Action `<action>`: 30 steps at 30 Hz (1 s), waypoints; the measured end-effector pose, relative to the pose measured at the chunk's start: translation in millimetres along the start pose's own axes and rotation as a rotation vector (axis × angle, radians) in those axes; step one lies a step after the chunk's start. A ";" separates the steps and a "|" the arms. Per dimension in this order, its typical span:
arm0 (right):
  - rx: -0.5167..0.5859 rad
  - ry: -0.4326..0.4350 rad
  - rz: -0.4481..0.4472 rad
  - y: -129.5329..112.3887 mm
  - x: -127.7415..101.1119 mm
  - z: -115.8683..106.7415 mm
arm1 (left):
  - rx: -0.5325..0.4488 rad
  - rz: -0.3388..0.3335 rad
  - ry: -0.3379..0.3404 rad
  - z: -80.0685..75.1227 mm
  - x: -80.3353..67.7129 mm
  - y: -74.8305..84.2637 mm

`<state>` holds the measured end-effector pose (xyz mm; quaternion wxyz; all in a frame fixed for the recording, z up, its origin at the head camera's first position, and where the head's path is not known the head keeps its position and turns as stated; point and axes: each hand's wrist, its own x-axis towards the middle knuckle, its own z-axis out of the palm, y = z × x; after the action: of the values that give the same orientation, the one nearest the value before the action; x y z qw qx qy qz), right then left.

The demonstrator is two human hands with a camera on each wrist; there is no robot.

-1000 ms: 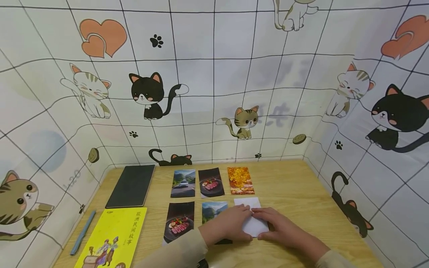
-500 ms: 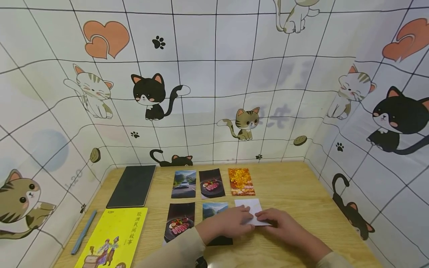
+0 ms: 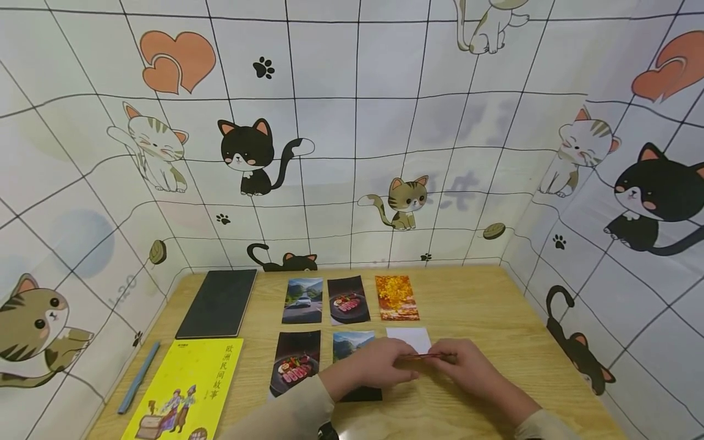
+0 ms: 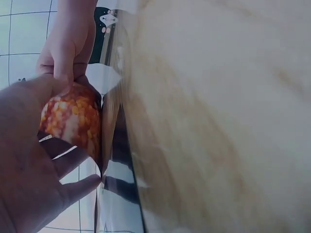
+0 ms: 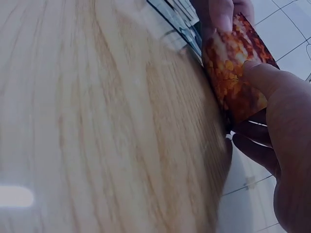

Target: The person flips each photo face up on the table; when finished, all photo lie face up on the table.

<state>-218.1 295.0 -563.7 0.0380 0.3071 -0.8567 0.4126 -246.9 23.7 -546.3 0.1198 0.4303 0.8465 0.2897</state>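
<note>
Both hands hold one card [image 3: 426, 355] between them, just above the table [image 3: 484, 318] at its near edge; the card stands almost on its edge, with the long axis running left to right, and its orange picture side shows in the wrist views. The left hand [image 3: 379, 365] pinches the left end and the right hand [image 3: 467, 366] pinches the right end, so neither is nearer. A white card [image 3: 409, 338] lies just behind; the other photos [image 3: 324, 300] are further to the left.

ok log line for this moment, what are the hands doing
left hand: pinches card | right hand: pinches card | card: orange picture side, tilted up off table | five photos laid out beside
</note>
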 end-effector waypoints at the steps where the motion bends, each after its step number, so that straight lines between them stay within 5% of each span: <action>1: -0.005 0.005 0.010 -1.3 0.4 0.2 | -0.024 0.001 0.026 0.9 1.0 0.0; 10: 0.116 0.046 0.126 -8.1 6.2 2.8 | -0.235 -0.073 0.214 3.4 6.6 -6.0; 14: 0.134 0.074 0.176 -10.3 8.4 2.5 | -0.305 -0.097 0.235 3.6 8.8 -8.1; 22: 0.225 0.171 0.274 -21.8 21.1 0.4 | -0.638 -0.218 0.265 -1.8 6.4 -2.6; 30: 0.236 0.264 0.263 -32.2 35.0 -10.5 | -0.710 -0.194 0.262 -5.3 5.9 0.9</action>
<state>-230.4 270.2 -523.7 0.0593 0.1384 -0.8228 0.5481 -252.2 26.9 -541.3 0.1792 0.2395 0.7385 0.6043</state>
